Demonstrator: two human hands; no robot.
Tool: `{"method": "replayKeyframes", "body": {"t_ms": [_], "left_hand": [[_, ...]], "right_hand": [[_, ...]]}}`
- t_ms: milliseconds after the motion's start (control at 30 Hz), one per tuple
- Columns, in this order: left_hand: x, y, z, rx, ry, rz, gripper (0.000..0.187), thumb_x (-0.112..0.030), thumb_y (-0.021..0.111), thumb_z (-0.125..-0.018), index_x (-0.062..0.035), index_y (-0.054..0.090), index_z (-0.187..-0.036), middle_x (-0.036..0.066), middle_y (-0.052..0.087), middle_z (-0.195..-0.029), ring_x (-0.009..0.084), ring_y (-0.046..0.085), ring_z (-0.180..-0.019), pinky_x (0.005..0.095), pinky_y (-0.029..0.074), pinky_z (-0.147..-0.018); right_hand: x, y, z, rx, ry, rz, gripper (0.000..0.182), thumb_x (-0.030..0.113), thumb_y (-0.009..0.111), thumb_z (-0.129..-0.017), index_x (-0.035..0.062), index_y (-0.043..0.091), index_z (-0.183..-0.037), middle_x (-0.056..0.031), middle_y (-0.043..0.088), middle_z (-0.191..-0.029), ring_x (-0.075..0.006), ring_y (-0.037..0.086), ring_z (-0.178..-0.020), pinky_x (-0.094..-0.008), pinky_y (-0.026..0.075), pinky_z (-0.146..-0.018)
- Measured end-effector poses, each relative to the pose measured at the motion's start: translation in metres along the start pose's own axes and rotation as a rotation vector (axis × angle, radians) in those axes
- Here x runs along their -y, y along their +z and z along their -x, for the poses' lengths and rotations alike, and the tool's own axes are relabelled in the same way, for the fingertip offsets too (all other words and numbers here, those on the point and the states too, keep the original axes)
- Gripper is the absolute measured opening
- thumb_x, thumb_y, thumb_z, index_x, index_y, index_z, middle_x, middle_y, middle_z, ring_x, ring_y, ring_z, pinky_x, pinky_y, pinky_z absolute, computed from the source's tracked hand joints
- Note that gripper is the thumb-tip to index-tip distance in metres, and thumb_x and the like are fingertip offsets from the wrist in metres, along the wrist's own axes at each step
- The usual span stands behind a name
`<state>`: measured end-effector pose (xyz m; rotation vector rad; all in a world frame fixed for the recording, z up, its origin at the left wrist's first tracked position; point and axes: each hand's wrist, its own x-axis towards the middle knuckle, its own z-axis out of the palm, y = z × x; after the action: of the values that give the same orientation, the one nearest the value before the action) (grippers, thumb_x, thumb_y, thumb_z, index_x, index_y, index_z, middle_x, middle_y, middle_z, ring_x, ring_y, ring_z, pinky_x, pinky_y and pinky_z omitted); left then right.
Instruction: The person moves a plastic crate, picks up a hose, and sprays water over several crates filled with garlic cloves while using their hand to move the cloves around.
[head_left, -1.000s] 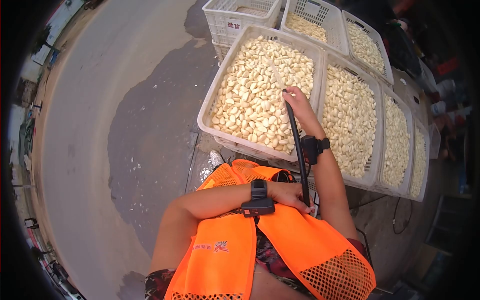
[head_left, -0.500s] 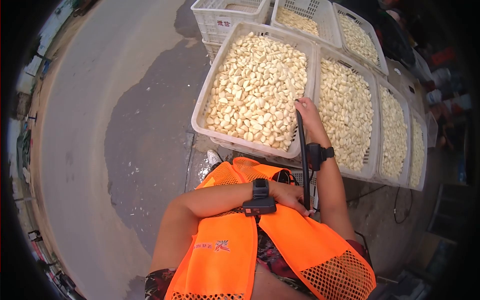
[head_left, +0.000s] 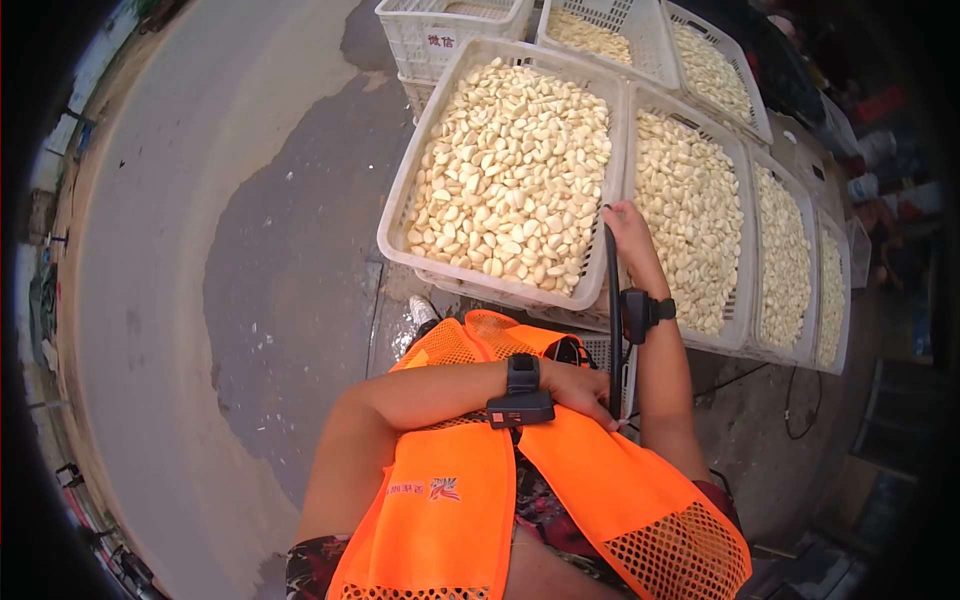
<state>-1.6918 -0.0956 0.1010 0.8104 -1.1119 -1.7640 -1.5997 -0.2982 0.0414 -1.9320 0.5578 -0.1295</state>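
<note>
A black hose [head_left: 613, 320] runs upright between my two hands. My right hand [head_left: 629, 232] grips it close to its upper end, at the right rim of the nearest white crate [head_left: 400, 215]. Peeled garlic cloves [head_left: 510, 170] fill that crate. Lower down, my left hand [head_left: 582, 388] lies across the front of my orange vest, with its fingers closed around the hose's lower part. Each wrist wears a dark strapped device.
More garlic crates stand to the right, including a neighbouring crate [head_left: 738, 310], with others behind. A stacked white crate [head_left: 425, 70] is at the back left. Wet pavement [head_left: 290, 270] spreads on the left. A thin cable [head_left: 790, 425] lies on the ground at right.
My right hand and the hose's upper end have shifted slightly right and down, from over the garlic to the crate's rim. My left hand has stayed nearly still. The view has moved slightly.
</note>
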Motion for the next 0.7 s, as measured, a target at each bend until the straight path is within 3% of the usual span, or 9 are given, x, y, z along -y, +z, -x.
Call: {"method": "replayKeyframes", "body": {"t_ms": [100,167,200,267,367,467,500,600,700], "left_hand": [[-0.005,0.002,0.001,0.017,-0.033,-0.148,0.034,-0.030,0.062,-0.088,0.0011,0.061,-0.101,0.000,0.062,-0.084,0.0055,0.053,-0.078,0.0251,0.044,-0.067],[-0.003,0.005,-0.003,0.059,-0.070,-0.210,0.039,-0.034,0.061,-0.088,0.0010,0.061,-0.105,0.004,0.064,-0.089,0.0090,0.056,-0.083,0.0273,0.045,-0.072],[-0.002,0.006,-0.003,0.058,-0.065,-0.206,0.039,-0.034,0.061,-0.088,0.0010,0.061,-0.105,0.004,0.064,-0.089,0.0090,0.056,-0.083,0.0273,0.045,-0.072],[-0.013,0.012,0.001,0.075,-0.012,-0.140,0.043,-0.037,0.060,-0.088,0.0003,0.060,-0.110,0.007,0.065,-0.095,0.0118,0.058,-0.088,0.0286,0.046,-0.076],[-0.028,0.018,0.010,0.060,-0.001,-0.109,0.049,-0.044,0.058,-0.089,0.0031,0.064,-0.104,0.007,0.067,-0.095,0.0116,0.057,-0.085,0.0291,0.044,-0.074],[-0.014,0.018,0.000,0.137,-0.032,-0.180,0.051,-0.041,0.054,-0.091,-0.0037,0.053,-0.126,0.009,0.061,-0.118,0.0147,0.054,-0.108,0.0281,0.042,-0.091],[-0.009,0.019,-0.003,0.133,-0.026,-0.178,0.051,-0.041,0.054,-0.091,-0.0037,0.053,-0.126,0.009,0.061,-0.118,0.0147,0.054,-0.108,0.0281,0.042,-0.091],[-0.021,0.018,0.004,0.174,-0.082,-0.132,0.056,-0.043,0.052,-0.092,-0.0062,0.045,-0.134,0.009,0.052,-0.132,0.0165,0.045,-0.122,0.0279,0.034,-0.101],[-0.031,0.019,0.019,0.142,0.063,-0.041,0.058,-0.042,0.051,-0.093,-0.0081,0.039,-0.139,0.007,0.045,-0.138,0.0169,0.038,-0.129,0.0283,0.028,-0.106]], "right_hand": [[0.020,0.003,0.014,0.130,0.083,0.103,0.034,0.029,0.058,-0.087,-0.0017,0.054,-0.101,-0.0127,0.060,-0.075,-0.0159,0.058,-0.065,-0.0287,0.046,-0.058],[0.040,0.005,0.024,0.242,0.165,0.355,0.033,0.027,0.056,-0.085,-0.0028,0.054,-0.099,-0.0189,0.061,-0.076,-0.0258,0.062,-0.070,-0.0341,0.048,-0.064],[0.035,0.005,0.023,0.245,0.167,0.360,0.033,0.027,0.056,-0.085,-0.0028,0.054,-0.099,-0.0189,0.061,-0.076,-0.0258,0.062,-0.070,-0.0341,0.048,-0.064],[0.026,0.006,0.021,0.287,0.073,0.540,0.033,0.025,0.054,-0.084,-0.0039,0.054,-0.098,-0.0237,0.062,-0.081,-0.0349,0.062,-0.077,-0.0392,0.048,-0.070],[0.026,0.007,0.024,0.354,-0.040,0.740,0.033,0.025,0.054,-0.082,-0.0046,0.055,-0.098,-0.0261,0.062,-0.086,-0.0403,0.060,-0.084,-0.0423,0.048,-0.075],[0.037,0.015,0.030,0.465,-0.093,0.799,0.033,0.025,0.054,-0.083,-0.0042,0.055,-0.098,-0.0221,0.063,-0.081,-0.0344,0.063,-0.074,-0.0396,0.050,-0.066],[0.041,0.020,0.034,0.470,-0.095,0.804,0.033,0.025,0.054,-0.083,-0.0042,0.055,-0.098,-0.0221,0.063,-0.081,-0.0344,0.063,-0.074,-0.0396,0.050,-0.066],[0.057,0.048,0.042,0.696,0.155,0.455,0.036,0.028,0.056,-0.085,-0.0026,0.055,-0.103,-0.0124,0.060,-0.069,-0.0177,0.058,-0.053,-0.0303,0.047,-0.047],[0.088,0.074,0.053,0.736,0.134,0.378,0.036,0.029,0.057,-0.085,-0.0017,0.054,-0.103,-0.0109,0.059,-0.067,-0.0175,0.056,-0.051,-0.0299,0.045,-0.046]]}}
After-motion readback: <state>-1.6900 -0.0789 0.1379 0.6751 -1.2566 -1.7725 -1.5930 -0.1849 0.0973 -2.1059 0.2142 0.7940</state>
